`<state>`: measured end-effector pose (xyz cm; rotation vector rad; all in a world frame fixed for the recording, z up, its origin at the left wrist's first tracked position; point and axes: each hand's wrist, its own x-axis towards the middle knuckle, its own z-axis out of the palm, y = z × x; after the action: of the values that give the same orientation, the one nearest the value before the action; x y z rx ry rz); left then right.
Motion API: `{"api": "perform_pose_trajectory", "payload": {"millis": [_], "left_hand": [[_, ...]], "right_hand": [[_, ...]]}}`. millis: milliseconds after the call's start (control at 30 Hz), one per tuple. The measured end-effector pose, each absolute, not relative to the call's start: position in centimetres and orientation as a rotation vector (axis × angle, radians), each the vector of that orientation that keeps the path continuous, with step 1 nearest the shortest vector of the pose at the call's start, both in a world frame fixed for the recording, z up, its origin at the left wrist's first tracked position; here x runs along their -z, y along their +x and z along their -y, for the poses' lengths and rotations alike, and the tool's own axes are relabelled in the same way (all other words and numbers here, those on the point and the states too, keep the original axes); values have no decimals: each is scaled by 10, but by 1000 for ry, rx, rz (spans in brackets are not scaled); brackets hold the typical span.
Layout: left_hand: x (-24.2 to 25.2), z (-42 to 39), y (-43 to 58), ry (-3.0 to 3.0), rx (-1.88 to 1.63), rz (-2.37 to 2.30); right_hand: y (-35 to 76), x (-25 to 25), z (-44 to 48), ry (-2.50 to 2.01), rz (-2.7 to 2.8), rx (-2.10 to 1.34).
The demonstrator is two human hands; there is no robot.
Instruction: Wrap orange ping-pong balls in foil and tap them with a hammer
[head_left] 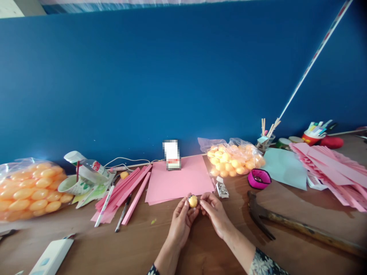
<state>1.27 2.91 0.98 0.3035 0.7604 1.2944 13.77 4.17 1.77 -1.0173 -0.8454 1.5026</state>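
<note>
Left hand [182, 217] pinches a small, round yellow ball [193, 201] just before the rectangular pink paper sheets [180, 183], right hand [215, 213] drawn closed beside it, contents unclear, in apparent fine handling that calls for steadiness.

So left hand [181, 220] has a little yellow ball [193, 201] pinched, right hand [214, 214] just beside it, pink paper sheets [179, 181] behind.

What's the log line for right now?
left hand: holds yellow ball | right hand: close beside it, grip unclear | beyond hands: pink sheets, small white box
</note>
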Motion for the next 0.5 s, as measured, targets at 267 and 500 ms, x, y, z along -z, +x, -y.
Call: {"api": "perform_pose_trajectory", "payload": {"millis": [267, 500], "left_hand": [[-9, -29, 12, 321, -1300, -756], [-11, -29, 13, 325, -1289, -763]], "right_hand": [[137, -20, -41, -1022, 850, -1478], [137, -19, -41, -1038, 868, -1470]]}}
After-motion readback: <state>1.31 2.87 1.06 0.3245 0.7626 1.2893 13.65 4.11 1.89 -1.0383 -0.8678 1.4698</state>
